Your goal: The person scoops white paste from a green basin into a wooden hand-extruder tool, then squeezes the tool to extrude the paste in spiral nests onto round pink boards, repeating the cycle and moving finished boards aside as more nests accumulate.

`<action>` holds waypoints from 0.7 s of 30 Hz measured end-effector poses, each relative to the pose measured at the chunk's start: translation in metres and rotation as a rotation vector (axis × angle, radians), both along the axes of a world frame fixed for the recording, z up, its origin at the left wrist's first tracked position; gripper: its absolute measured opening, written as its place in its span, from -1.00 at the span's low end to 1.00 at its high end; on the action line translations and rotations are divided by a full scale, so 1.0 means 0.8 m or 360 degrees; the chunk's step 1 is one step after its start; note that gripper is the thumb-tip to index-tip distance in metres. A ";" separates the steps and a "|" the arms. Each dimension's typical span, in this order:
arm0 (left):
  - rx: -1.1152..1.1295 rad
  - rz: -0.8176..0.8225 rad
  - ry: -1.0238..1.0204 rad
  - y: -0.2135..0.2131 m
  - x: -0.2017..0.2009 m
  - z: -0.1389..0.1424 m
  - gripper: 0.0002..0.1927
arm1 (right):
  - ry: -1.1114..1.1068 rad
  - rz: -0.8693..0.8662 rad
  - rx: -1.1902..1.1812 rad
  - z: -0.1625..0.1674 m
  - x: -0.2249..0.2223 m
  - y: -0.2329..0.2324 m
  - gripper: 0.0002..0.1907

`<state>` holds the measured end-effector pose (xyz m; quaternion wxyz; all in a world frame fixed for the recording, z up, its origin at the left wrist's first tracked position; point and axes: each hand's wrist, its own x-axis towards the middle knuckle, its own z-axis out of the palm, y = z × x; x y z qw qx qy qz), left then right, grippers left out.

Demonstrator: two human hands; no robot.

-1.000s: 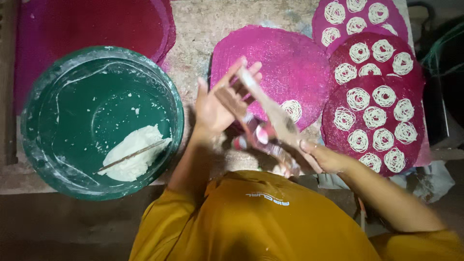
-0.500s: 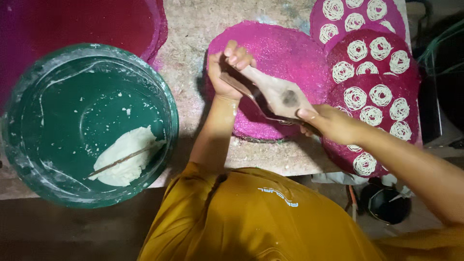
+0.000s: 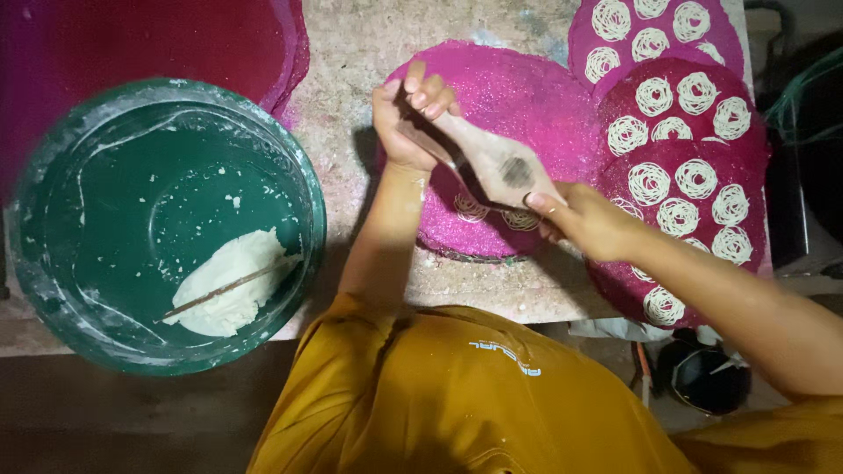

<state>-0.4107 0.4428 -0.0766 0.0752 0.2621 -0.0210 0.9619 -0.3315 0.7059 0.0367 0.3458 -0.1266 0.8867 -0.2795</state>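
While both hands are gripping the wooden press (image 3: 492, 162) over the middle pink mat (image 3: 518, 96), the items are lying as follows, largest first.

Worktop (image 3: 351, 53): rough, speckled stone-coloured surface, carrying everything listed here.

Green basin (image 3: 53, 290): round, sitting at the left edge of the worktop, its inner wall streaked with white smears. A lump of white dough (image 3: 224, 285) is resting at the bottom, with a thin stick (image 3: 230, 287) lying across it.

Dark red mat (image 3: 132, 44): lying at the upper left, partly behind the basin.

Pink mat, middle: round, glittery weave, carrying two small white noodle coils (image 3: 471, 209) at its near edge, just under the press.

Mats at right (image 3: 746, 132): overlapping round mats, magenta and dark red, each carrying rows of white noodle coils set close together.

Yellow shirt (image 3: 457, 395): the person's own, filling the lower frame.

Wooden press: pale, elongated, with a dark round spot on its wide end, tilted from upper left down to lower right above the middle mat.

Left hand (image 3: 408, 118): fingers wrapped closed around the narrow upper end of the press.

Right hand (image 3: 584, 219): fingers closed on the wide lower end, thumb lying on top.
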 end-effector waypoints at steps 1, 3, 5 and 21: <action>-0.0002 0.0018 -0.0032 -0.002 0.005 -0.001 -0.81 | -0.0073 -0.0006 0.0004 0.000 0.002 -0.001 -0.22; 0.0001 0.0056 -0.0101 0.001 0.015 -0.008 -0.81 | -0.0224 -0.0014 0.0018 0.003 0.005 0.001 -0.18; 0.0078 0.0027 -0.0142 0.013 0.019 -0.011 -0.82 | -0.0261 -0.0061 0.0048 0.009 0.001 0.008 -0.28; -0.2253 -0.0334 -0.1014 0.024 0.046 -0.006 -0.35 | 0.0023 -0.0110 -0.0155 -0.018 -0.022 0.040 -0.31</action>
